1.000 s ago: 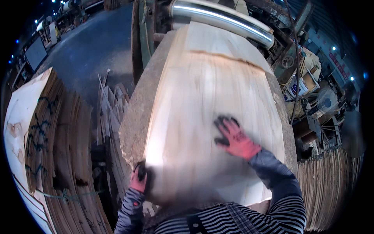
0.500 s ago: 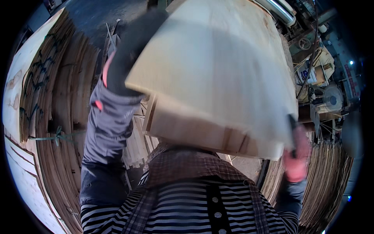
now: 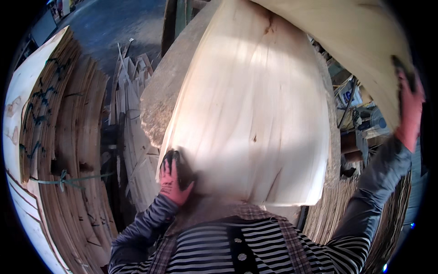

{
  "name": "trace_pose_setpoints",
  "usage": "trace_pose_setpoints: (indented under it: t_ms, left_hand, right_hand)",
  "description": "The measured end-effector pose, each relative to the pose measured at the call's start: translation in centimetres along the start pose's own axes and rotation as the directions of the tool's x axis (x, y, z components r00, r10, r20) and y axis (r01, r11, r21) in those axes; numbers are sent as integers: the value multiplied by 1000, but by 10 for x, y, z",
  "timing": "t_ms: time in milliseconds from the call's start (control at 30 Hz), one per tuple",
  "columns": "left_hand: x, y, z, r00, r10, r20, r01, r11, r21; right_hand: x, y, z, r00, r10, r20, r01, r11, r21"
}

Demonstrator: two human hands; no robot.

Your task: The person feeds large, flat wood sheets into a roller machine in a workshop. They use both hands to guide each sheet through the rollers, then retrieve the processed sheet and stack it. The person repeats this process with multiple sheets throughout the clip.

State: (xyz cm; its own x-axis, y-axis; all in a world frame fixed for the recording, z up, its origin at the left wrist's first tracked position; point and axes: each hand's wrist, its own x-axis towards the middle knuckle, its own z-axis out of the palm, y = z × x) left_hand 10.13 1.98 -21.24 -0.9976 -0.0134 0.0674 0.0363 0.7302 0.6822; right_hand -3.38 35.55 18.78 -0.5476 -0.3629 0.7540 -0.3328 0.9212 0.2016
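Note:
A pale stack of wood veneer sheets [image 3: 248,118] lies in front of me, with a few knots and a split near its close edge. My left hand [image 3: 174,180], in a pink glove with black fingertips, rests on the stack's near left corner. Its fingers are stretched out and the thumb stands apart. Up at the far right, my right hand [image 3: 409,102], gloved the same way, grips the edge of a raised veneer sheet [image 3: 346,36]. That sheet bends and hangs over the stack's far right side. The thumb of this hand is hidden.
Tall bundles of veneer [image 3: 77,137], one tied with green cord [image 3: 63,179], stand at the left. Scrap strips [image 3: 130,86] lie between them and the worn board [image 3: 159,107] under the stack. More veneer [image 3: 331,210] stands at the right, near a fan [image 3: 378,119].
The blurred sheet that covered the middle has swung to the upper right with my right hand. My left hand has come down from the far left to the stack's near left corner.

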Motion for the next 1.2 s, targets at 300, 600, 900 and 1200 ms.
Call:
trace_pose_setpoints:
  t_ms: [300,600,900,1200]
  left_hand:
    - [7,-6,3,970,-204,-135,180,969,-171]
    - [13,-8,-15,994,-103,-42,95,983,-159]
    - [12,-36,-1,997,-40,-69,23,973,-231]
    - [34,-36,-38,990,-68,126,142,574,-806]
  right_hand:
    - [-77,60,311,958,171,232,-121,970,-211]
    - [-143,-1,317,879,104,466,-111,994,-12]
    - [-263,-104,113,431,-519,738,23,824,566]
    - [-293,-120,78,413,-167,895,-116,965,234]
